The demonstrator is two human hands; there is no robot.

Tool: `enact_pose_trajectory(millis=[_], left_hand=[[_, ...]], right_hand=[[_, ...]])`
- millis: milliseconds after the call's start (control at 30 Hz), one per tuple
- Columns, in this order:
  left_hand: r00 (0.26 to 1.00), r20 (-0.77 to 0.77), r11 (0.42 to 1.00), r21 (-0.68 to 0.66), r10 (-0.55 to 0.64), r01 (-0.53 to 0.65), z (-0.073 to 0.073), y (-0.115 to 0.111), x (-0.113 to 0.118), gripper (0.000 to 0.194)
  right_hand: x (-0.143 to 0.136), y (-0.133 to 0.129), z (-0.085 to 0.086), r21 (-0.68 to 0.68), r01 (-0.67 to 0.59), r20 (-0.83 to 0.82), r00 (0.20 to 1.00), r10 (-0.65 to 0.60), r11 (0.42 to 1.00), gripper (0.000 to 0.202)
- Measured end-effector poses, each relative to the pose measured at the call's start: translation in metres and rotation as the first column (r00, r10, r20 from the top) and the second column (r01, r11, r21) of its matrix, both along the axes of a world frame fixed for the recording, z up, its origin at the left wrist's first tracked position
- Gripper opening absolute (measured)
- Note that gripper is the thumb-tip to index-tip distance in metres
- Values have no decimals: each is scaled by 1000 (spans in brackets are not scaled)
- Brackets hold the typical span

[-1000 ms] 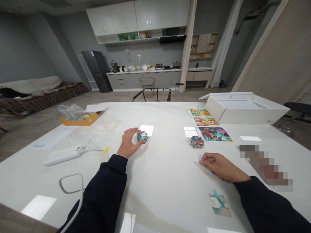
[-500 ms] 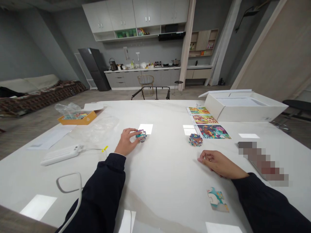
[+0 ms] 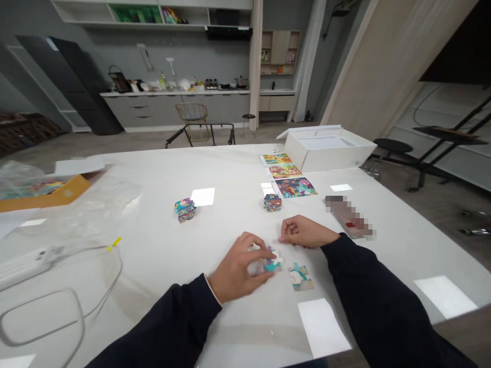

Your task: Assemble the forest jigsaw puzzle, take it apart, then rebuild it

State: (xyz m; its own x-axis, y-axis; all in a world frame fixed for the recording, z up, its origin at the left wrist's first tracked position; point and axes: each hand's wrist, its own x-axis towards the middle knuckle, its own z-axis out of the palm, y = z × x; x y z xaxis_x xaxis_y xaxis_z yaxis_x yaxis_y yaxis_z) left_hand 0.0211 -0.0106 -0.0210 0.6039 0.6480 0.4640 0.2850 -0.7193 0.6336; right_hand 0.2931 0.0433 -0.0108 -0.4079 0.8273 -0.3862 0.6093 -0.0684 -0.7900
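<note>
Left hand [image 3: 238,267] off left stack [image 3: 185,210], now over by loose piece [image 3: 301,277] with second piece [image 3: 272,263]

Second piece is between left thumb and index finger, grasped, just beside loose piece, not joined; can't tell if it touches the desk [image 3: 230,327]. View has swung too. Looks early: only these two out singly, both stacks unspread, right stack [image 3: 272,203] near picture sheet [image 3: 295,188], more pieces in orange box [image 3: 71,191]. Left to do, likely: fit or sort the rest. Left hand reaches inward, fingers bent, thumb nearer the body. Right hand [image 3: 307,232] low above or on desk, beyond loose piece, fingers loosely curled in, nothing seen in grip.
</note>
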Motion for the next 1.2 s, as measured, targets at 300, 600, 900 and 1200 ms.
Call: enact_pose_trajectory(millis=[300, 600, 900, 1200], left_hand=[[995, -67, 988, -141, -69, 59, -10, -26, 29, 26], [991, -116, 988, -141, -73, 57, -9, -29, 23, 24], [982, -191, 999, -37, 15, -22, -6, -45, 23, 23], [977, -213, 1000, -13, 7, -10, -4, -45, 24, 22]], right_hand=[[17, -16, 18, -409, -222, 46, 964, 263, 885, 59], [11, -19, 13, -409, -202, 35, 971, 237, 890, 61], [9, -20, 15, -421, -190, 27, 975, 222, 887, 59], [5, -24, 20, -413, -175, 32, 978, 207, 894, 50]])
